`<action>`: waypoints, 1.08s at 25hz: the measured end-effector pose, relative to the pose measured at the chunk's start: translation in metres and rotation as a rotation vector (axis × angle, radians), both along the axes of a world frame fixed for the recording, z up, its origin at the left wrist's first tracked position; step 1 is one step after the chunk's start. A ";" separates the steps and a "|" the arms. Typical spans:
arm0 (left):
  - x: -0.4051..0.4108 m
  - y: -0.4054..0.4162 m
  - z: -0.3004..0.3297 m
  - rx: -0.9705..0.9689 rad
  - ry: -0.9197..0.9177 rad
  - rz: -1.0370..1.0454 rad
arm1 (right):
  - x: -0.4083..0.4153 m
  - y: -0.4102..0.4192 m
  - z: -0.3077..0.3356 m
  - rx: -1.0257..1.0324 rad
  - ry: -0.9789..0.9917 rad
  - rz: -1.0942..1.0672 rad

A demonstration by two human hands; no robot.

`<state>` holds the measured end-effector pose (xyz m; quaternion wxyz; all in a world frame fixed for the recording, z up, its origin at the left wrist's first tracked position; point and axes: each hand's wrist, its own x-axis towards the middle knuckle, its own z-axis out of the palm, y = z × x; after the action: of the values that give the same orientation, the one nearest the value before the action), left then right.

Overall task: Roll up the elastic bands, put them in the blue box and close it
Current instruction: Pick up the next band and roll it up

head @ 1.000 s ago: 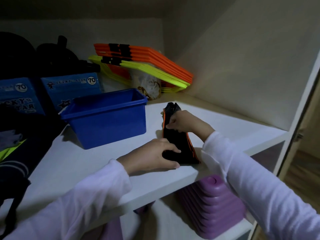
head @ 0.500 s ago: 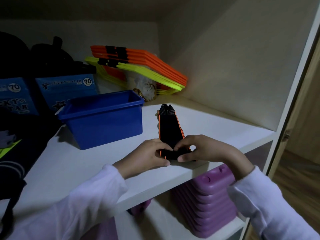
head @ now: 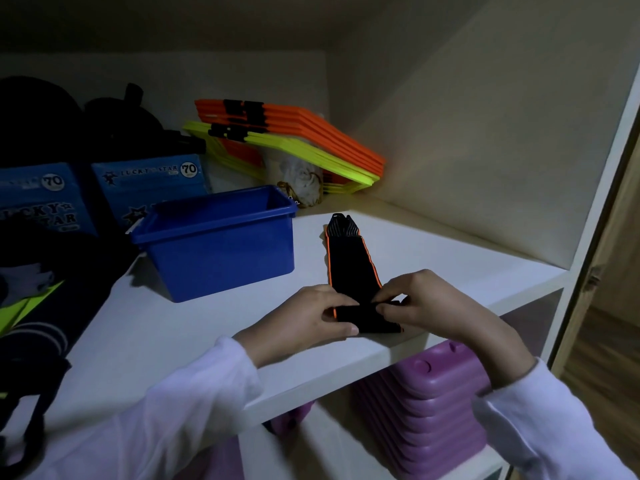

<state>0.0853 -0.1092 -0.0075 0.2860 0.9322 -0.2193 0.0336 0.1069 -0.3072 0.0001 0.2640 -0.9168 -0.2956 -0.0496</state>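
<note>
Since a second earlier, when the right hand (head: 420,301) had pinched the band's far end, it had come back to the near end, and a small roll had formed there. Both grips were closed on that rolled end of the black, orange-edged elastic band (head: 349,261), the left hand (head: 313,315) pinching it from its side, the right from the other. Beyond the fingers, the rest of the band lay flat on the white shelf (head: 173,334), stretching away toward the back. Just to its left stood the blue box (head: 221,247), open-topped. Orange and yellow frames (head: 298,133) leaned in the rear corner.
</note>
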 end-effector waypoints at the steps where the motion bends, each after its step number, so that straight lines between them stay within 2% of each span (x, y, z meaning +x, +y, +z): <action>1: -0.001 -0.001 -0.001 0.032 -0.003 -0.009 | 0.000 -0.001 0.000 -0.002 0.043 0.018; 8: -0.001 0.001 -0.002 0.167 0.008 -0.014 | 0.002 -0.002 -0.007 -0.003 0.135 0.100; 11: 0.002 0.003 -0.003 0.064 0.022 0.023 | 0.001 0.000 -0.012 -0.061 0.077 0.112; 14: 0.006 0.004 -0.003 -0.042 0.073 0.042 | 0.005 0.000 -0.012 -0.012 0.077 0.055; 18: 0.009 0.002 -0.006 -0.032 0.032 0.031 | 0.014 -0.005 -0.010 0.004 0.115 0.062; 20: 0.009 0.003 -0.004 -0.159 0.102 0.063 | 0.019 -0.007 -0.009 0.086 0.177 0.096; 24: 0.021 0.000 -0.004 -0.410 0.233 0.172 | 0.031 -0.005 -0.004 0.376 0.364 0.113; 27: 0.031 -0.003 -0.005 -0.500 0.308 0.233 | 0.043 0.000 -0.003 0.435 0.502 0.033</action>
<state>0.1162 -0.1120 -0.0128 0.5304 0.8460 -0.0498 -0.0226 0.1503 -0.3067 -0.0025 0.5189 -0.8176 -0.2187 0.1205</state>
